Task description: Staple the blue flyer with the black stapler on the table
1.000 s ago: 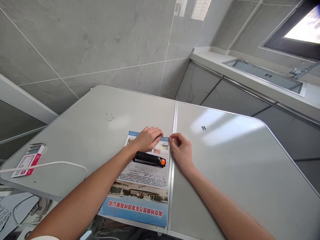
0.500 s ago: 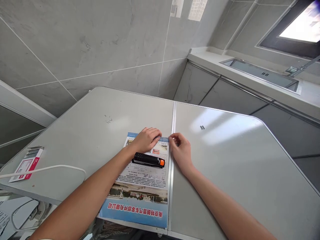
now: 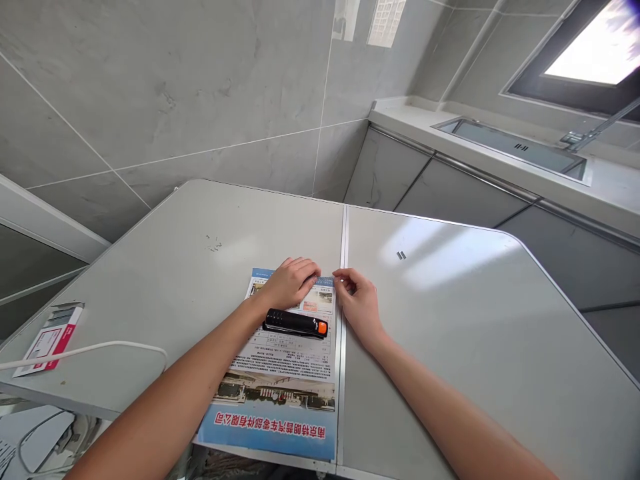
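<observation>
A printed leaflet point(image 3: 280, 380) with blue bands and photos lies on the grey folding table point(image 3: 450, 320), just left of the table's centre seam. A black stapler with an orange tip point(image 3: 295, 323) rests across the leaflet. My left hand point(image 3: 293, 281) lies on the leaflet's far end, fingers curled down and pressing the paper. My right hand point(image 3: 357, 303) sits beside the seam, thumb and forefinger pinching the leaflet's far right corner.
A red and white small box point(image 3: 50, 337) lies at the table's left edge, with a white cable point(image 3: 90, 348) curving past it. Two staples point(image 3: 401, 255) lie on the right half. A counter with a sink point(image 3: 510, 143) runs behind, under a window.
Both hands stay at the leaflet's far end; only the camera has drifted slightly, shifting the scene left and down.
</observation>
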A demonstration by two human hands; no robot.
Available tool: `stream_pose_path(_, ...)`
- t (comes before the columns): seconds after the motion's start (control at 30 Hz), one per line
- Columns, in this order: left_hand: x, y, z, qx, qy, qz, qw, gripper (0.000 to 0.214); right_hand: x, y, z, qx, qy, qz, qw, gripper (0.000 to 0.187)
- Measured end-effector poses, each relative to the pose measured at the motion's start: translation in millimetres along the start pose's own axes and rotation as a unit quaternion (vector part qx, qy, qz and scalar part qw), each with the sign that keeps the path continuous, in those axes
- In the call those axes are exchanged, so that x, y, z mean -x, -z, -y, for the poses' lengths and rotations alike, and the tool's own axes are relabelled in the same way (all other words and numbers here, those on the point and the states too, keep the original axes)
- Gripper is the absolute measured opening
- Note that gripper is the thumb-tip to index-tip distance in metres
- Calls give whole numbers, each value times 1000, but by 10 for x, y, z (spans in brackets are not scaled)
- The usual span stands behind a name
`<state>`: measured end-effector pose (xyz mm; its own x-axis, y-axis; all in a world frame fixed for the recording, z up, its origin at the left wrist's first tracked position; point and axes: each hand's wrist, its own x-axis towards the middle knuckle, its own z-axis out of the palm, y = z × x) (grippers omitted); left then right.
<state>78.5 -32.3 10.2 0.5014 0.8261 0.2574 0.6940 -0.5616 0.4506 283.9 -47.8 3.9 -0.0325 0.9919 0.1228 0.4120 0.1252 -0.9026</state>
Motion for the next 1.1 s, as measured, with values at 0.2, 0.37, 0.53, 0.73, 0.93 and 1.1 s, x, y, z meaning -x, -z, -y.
stream_pose_path(0.2,1,8,-6,-7,-9,-2,1000,17,3,-9,-27,7,6,-1,1000,20)
stream_pose_path(0.37,-4,26,-26,-6,-18,-4,1000,15,6,3,-8,-2,14,15,1000,20)
stream_pose_path(0.53,-2,40,-37,-2,-27,-3,1000,15,15,12,-2,-23,7,20,1000,21)
stream_pose_path(0.73,4,33,-27,-8,-32,-8,999,14,20,13,-4,-33,7,16,999,21)
stream_pose_path(0.93,2,35,-28,-11,-33,-9,999,15,19,22,-11,-38,10,22,999,22)
stream_pose_path(1.1,5,26,-21,-12,-33,-10,999,15,14,18,-9,-32,24,30,999,24)
